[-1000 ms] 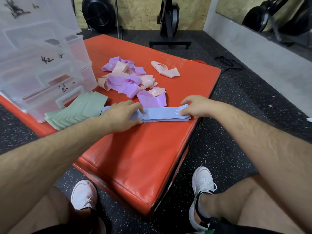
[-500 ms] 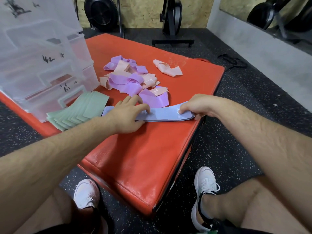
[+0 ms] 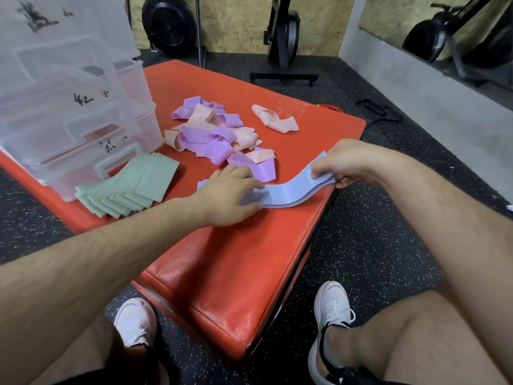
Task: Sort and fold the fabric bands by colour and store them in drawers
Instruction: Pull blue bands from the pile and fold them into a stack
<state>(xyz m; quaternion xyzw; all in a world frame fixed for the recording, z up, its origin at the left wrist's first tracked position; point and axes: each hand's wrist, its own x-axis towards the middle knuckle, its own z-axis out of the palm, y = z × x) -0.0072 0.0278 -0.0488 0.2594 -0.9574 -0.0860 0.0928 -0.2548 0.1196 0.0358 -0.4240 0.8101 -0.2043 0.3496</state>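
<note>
Blue bands (image 3: 288, 194), stacked, span between both hands on red mat (image 3: 222, 259). Left hand (image 3: 230, 197) presses flat on one end, fingers straight. Right hand (image 3: 341, 165) pinches the other end, lifted off the mat. Green bands (image 3: 130, 190) just left of left hand; purple-pink pile (image 3: 216, 137) beyond it; drawers (image 3: 69, 107) further left.

The right hand (image 3: 337, 166) lifted its end of the blue bands (image 3: 288, 194) off the mat (image 3: 249, 259), bending the stack upward.

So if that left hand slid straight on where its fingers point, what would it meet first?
Likely the raised bend of the pale blue fabric band under the left hand, then the right hand gripping it.
</note>
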